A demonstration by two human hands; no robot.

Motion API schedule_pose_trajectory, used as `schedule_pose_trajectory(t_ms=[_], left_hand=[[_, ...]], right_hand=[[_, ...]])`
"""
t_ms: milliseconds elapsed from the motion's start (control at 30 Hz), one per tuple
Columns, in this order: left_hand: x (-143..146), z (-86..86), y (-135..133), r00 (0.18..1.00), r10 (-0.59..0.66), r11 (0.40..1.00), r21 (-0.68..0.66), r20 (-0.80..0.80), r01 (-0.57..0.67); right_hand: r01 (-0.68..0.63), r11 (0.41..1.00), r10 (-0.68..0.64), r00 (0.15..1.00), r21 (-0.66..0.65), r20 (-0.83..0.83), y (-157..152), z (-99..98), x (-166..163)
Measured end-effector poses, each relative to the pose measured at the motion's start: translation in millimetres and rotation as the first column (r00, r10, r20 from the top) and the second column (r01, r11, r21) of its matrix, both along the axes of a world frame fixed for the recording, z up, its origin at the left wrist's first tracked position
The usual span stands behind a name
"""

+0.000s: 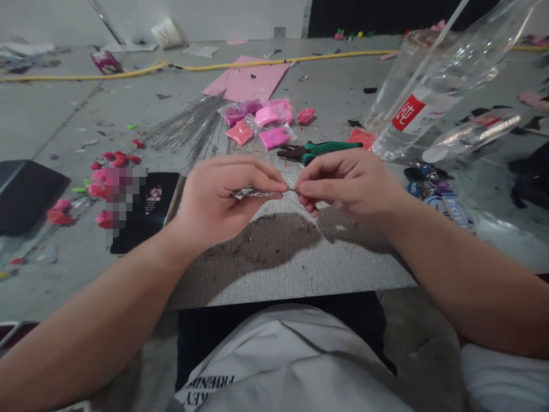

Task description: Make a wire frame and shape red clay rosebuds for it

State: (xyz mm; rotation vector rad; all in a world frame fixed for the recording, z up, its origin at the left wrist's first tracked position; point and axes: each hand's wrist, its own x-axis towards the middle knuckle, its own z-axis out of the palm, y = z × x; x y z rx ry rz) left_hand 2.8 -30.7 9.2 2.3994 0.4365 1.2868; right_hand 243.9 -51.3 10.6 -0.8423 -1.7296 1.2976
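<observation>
A grey tabletop (300, 280), littered with scraps (163, 96), spreads across the frame; a yellow cord (240, 63) crosses the upper part, below a pale wall (231, 20). At the frame's centre, the left hand (218, 194) and right hand (351, 183) each keep a pinched grip on what looks like thin wire (292, 190), near green-handled pliers (334, 147).

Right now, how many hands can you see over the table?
2: the left hand, near the phone, and the right hand, near the pliers, both pinching a thin wire. No others show.
</observation>
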Motion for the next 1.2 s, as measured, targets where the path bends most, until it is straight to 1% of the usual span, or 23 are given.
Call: schedule_pose_trajectory(t_ms=[67,100,167,200,233,267,300,367,400,433,467,533,600,733,833,867,900,933,967,1033,1067,1133,1200], left_hand=[[-1.6,-0.8,3.0,0.999,-0.041,0.998,0.043,-0.012,0.042],[-2.0,-1.7,4.4,0.999,-0.042,0.999,0.022,-0.029,0.043],[-1.8,-3.9,7.0,0.999,-0.015,0.993,-0.119,-0.03,0.011],[-1.3,-5.1,8.2,1.0,-0.002,0.97,-0.242,-0.009,-0.001],[-0.6,-6.2,9.2,0.999,-0.012,0.922,-0.387,0.039,0.027],[0.4,-7.1,9.9,0.995,-0.036,0.841,-0.535,0.093,0.081],[1.5,-7.6,10.2,0.986,-0.062,0.738,-0.658,0.153,0.149],[4.2,-7.5,9.5,0.97,-0.064,0.525,-0.819,0.233,0.232],[5.8,-7.0,8.5,0.968,-0.026,0.453,-0.86,0.251,0.236],[7.2,-6.4,7.2,0.966,0.023,0.419,-0.88,0.257,0.224],[8.4,-5.8,5.8,0.964,0.074,0.416,-0.887,0.254,0.202],[9.5,-4.9,3.4,0.963,0.13,0.448,-0.88,0.237,0.157],[8.6,-4.5,2.0,0.971,0.133,0.479,-0.87,0.2,0.114],[4.7,-4.3,0.4,0.98,0.16,0.534,-0.845,0.115,0.012],[4.5,-3.5,-1.8,0.977,0.193,0.566,-0.824,0.093,-0.033],[5.1,-3.0,-2.7,0.976,0.199,0.573,-0.818,0.085,-0.046],[5.7,-2.3,-3.6,0.976,0.205,0.591,-0.804,0.075,-0.063],[6.4,-1.7,-4.4,0.976,0.208,0.623,-0.777,0.06,-0.085],[6.9,-1.1,-5.1,0.977,0.209,0.675,-0.73,0.044,-0.111],[7.3,-0.2,-5.8,0.982,0.19,0.803,-0.578,0.016,-0.146],[7.2,-0.2,-5.7,0.985,0.171,0.856,-0.496,0.002,-0.147],[6.6,-0.9,-4.5,0.989,0.15,0.912,-0.385,-0.002,-0.139],[6.0,-2.7,-2.2,0.983,0.181,0.92,-0.357,0.027,-0.159]], right_hand=[[-0.025,0.999,0.026,1.0,-0.044,0.014,1.4,-0.5,0.4],[-0.001,1.0,0.002,0.999,-0.012,0.045,1.5,-0.6,0.3],[0.095,0.98,-0.116,0.987,0.175,0.114,0.5,-0.5,0.0],[0.145,0.939,-0.196,0.971,0.311,0.139,-0.3,-0.6,0.0],[0.182,0.873,-0.276,0.949,0.452,0.151,-0.9,-0.9,0.0],[0.199,0.791,-0.345,0.926,0.578,0.152,-1.3,-1.6,0.2],[0.194,0.71,-0.394,0.906,0.676,0.153,-1.4,-2.7,0.6],[0.147,0.591,-0.435,0.886,0.793,0.16,-0.4,-5.9,1.5],[0.119,0.552,-0.435,0.886,0.825,0.164,0.5,-7.7,2.0],[0.092,0.524,-0.432,0.886,0.847,0.171,1.6,-9.5,2.5],[0.072,0.503,-0.432,0.884,0.861,0.179,2.7,-11.0,3.0],[0.047,0.477,-0.444,0.875,0.878,0.194,4.6,-12.6,4.1],[0.009,0.474,-0.443,0.866,0.881,0.23,5.6,-12.0,6.1],[-0.114,0.496,-0.394,0.854,0.861,0.34,4.9,-7.1,10.1],[-0.118,0.522,-0.38,0.854,0.845,0.354,2.3,-3.7,9.5],[-0.096,0.546,-0.376,0.86,0.832,0.345,1.2,-2.6,8.4],[-0.064,0.589,-0.367,0.867,0.805,0.337,0.1,-1.5,7.2],[-0.023,0.655,-0.352,0.875,0.755,0.332,-0.7,-0.3,6.0],[0.021,0.739,-0.325,0.886,0.673,0.329,-1.2,1.0,5.0],[0.07,0.905,-0.219,0.922,0.419,0.32,-1.1,3.5,3.8],[0.071,0.957,-0.157,0.942,0.28,0.296,-0.6,4.4,3.6],[0.076,0.994,-0.091,0.973,0.081,0.211,0.8,5.3,3.3],[0.116,0.992,-0.121,0.984,0.038,0.132,1.8,4.6,2.8]])
